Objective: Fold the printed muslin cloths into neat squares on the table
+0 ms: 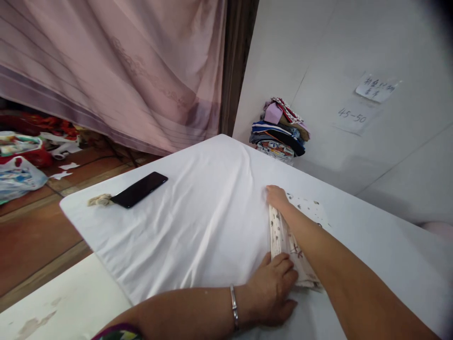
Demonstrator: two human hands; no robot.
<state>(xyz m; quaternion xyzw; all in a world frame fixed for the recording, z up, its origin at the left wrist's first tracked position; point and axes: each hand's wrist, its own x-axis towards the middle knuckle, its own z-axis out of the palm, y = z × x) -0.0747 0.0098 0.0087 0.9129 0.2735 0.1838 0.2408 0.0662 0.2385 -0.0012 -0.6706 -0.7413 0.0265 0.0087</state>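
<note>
A folded cream cloth with a small dark print (285, 243) lies on the white sheet (198, 222) that covers the table. My left hand (272, 290), with a silver bracelet at the wrist, rests flat on the near end of the cloth, fingers stretched out. My right hand (276, 196) presses on the far end of the same cloth, and my right forearm lies along it. The right hand's fingers are curled down onto the fabric.
A black phone (139, 189) lies on the sheet at the left, next to a small knot of cord (100, 200). A stack of folded clothes (279, 134) stands by the white wall. A pink curtain (123, 71) hangs behind. Bags (17, 174) lie on the wooden floor at left.
</note>
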